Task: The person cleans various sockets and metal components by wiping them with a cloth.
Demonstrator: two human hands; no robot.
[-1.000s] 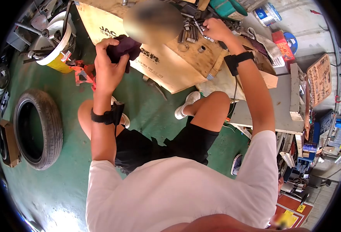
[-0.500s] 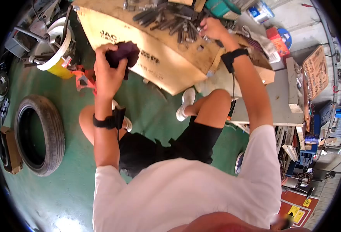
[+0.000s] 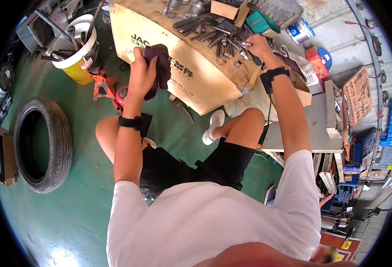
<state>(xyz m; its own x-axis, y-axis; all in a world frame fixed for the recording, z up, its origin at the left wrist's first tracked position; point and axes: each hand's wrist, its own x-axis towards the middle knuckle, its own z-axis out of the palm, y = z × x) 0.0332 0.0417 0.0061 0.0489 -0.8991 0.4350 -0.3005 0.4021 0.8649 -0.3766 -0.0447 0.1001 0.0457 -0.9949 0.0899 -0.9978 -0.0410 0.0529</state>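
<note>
My left hand (image 3: 143, 73) is closed around a dark purple cloth (image 3: 159, 66), which hangs in folds in front of a cardboard box (image 3: 196, 91). At the right end of the box top, my right hand (image 3: 260, 46) has its fingers curled in a pinch. Shiny metal shows at the fingertips, but what they hold is too small to make out. Beside them lies a heap of metal sockets and tool pieces (image 3: 222, 41). One short socket (image 3: 237, 64) sits apart, near the box's front edge.
A bucket of metal parts (image 3: 88, 58) stands at left, near a red jack (image 3: 104, 85). A tyre (image 3: 60, 147) lies on the green floor. Behind my right hand are a green container (image 3: 261, 24) and a paint tin (image 3: 300, 30). A grey bench (image 3: 293, 131) stands at right.
The view has shifted, showing more of the box top. My left hand still holds the cloth, which now hangs lower. My right hand stays by the metal pieces, its fingers still curled.
</note>
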